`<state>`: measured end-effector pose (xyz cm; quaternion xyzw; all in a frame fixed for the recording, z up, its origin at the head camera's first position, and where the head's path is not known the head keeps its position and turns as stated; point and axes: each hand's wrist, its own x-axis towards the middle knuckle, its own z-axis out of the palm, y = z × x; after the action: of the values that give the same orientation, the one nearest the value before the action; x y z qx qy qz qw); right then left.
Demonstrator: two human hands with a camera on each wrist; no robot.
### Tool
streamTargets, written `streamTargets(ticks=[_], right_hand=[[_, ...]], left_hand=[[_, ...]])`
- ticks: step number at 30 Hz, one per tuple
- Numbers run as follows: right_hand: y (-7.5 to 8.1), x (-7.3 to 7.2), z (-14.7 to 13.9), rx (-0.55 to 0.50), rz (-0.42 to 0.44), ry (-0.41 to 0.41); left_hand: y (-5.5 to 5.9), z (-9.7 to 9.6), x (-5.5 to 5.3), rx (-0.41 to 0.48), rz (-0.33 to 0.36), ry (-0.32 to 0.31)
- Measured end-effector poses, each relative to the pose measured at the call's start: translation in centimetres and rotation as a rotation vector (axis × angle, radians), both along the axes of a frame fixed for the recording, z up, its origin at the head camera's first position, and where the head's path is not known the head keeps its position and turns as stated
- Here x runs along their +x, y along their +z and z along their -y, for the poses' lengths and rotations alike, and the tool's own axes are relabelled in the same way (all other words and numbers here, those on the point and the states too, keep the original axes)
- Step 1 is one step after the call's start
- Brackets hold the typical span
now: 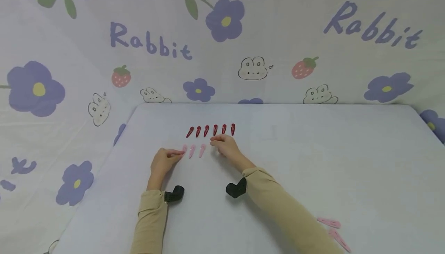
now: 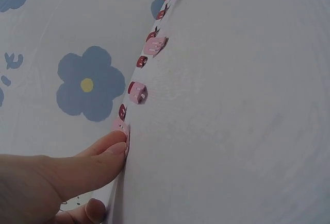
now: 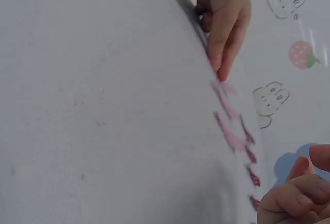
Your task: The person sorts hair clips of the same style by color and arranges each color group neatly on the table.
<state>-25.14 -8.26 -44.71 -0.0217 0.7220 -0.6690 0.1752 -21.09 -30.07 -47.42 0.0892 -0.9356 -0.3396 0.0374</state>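
Several dark red snap hair clips (image 1: 206, 131) lie in a row on the white table. In front of them, three pink snap hair clips (image 1: 202, 150) form a shorter row. My left hand (image 1: 163, 163) pinches the leftmost pink hair clip (image 2: 121, 126) between thumb and index finger, at the table surface. Just right of the pink row, my right hand (image 1: 226, 148) hovers close to the red clips with loosely bent fingers. In the right wrist view, nothing shows between the fingers of this right hand (image 3: 296, 195).
Two more pink hair clips (image 1: 329, 222) lie at the table's front right, beyond the right sleeve (image 1: 281, 207). A cloth with flowers and rabbits (image 1: 264, 34) hangs behind the white table (image 1: 330, 149). Each wrist carries a black camera mount (image 1: 236, 188).
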Motion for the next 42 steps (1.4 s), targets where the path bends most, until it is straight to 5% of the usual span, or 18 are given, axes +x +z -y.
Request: streamTargets(ticks=[7, 25, 42], right_hand=[[1.3, 1.3, -2.2, -0.136, 0.004, 0.069], [4.2, 5.7, -10.1, -0.118, -0.135, 0.177], [2.4, 9.1, -20.0, 0.065, -0.133, 0.128]], left_hand=[[0.3, -0.1, 0.2, -0.008, 0.006, 0.014], [-0.2, -0.3, 0.3, -0.016, 0.016, 0.037], [-0.2, -0.4, 0.2, -0.047, 0.038, 0.041]])
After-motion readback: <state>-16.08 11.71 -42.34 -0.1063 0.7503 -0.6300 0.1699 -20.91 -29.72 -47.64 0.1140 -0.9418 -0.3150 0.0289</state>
